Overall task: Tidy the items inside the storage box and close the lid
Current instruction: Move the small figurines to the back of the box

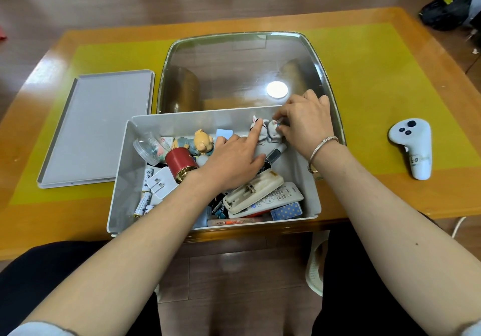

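Observation:
The grey storage box [122, 179] stands open at the table's front edge, full of small items. Its grey lid [99, 125] lies flat on the table to the left. My right hand [307, 125] pinches a small white rabbit figurine [273, 132] at the box's far right corner. My left hand [234, 158] rests inside the box, its index finger touching a second rabbit figurine [256, 123]. Around them lie a bear figurine [201, 140], a red tin [179, 165], a clear jar [149, 147], a white charger plug [160, 184], batteries [143, 203], a stapler [252, 190] and a remote control [281, 196].
A glass panel [234, 70] is set into the wooden table behind the box. A white handheld controller [413, 145] lies on the yellow mat at the right. A black bag [447, 10] sits on the floor beyond the far right corner.

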Demonstrator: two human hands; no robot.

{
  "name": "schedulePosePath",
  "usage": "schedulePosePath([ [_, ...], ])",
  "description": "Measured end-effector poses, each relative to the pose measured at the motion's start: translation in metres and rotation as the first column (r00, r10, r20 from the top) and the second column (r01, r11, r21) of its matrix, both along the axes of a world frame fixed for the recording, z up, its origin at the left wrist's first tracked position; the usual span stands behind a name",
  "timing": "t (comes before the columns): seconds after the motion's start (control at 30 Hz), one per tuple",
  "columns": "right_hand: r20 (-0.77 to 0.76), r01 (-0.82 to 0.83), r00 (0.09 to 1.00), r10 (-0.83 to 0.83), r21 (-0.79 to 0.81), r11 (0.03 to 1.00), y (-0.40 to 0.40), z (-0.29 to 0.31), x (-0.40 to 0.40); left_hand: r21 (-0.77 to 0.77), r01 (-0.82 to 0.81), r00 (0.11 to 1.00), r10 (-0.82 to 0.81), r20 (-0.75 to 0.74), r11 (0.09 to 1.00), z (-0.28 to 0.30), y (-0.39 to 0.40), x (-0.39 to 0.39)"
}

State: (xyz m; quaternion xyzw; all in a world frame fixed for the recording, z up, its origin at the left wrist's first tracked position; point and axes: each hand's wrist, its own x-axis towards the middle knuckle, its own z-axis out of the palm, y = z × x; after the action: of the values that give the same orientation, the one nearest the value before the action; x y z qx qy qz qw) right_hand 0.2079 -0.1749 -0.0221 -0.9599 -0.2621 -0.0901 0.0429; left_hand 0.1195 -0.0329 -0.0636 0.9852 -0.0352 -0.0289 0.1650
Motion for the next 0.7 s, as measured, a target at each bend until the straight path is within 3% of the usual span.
schedulePosePath([
  [0.53, -0.002, -0.02, 1.0, 0.02, 0.038, 0.999, -0.002, -0.001, 0.002, -0.033, 0.014, 0.997, -0.017, -0.075, 0.999, 0.009, -0.001, -0.005],
  [0.7, -0.034, -0.029, 0.999, 0.031, 0.07, 0.997, -0.008, 0.004, 0.007, 0.083, -0.048, 0.998, 0.044, 0.05, 0.995, 0.017, -0.006, -0.012],
])
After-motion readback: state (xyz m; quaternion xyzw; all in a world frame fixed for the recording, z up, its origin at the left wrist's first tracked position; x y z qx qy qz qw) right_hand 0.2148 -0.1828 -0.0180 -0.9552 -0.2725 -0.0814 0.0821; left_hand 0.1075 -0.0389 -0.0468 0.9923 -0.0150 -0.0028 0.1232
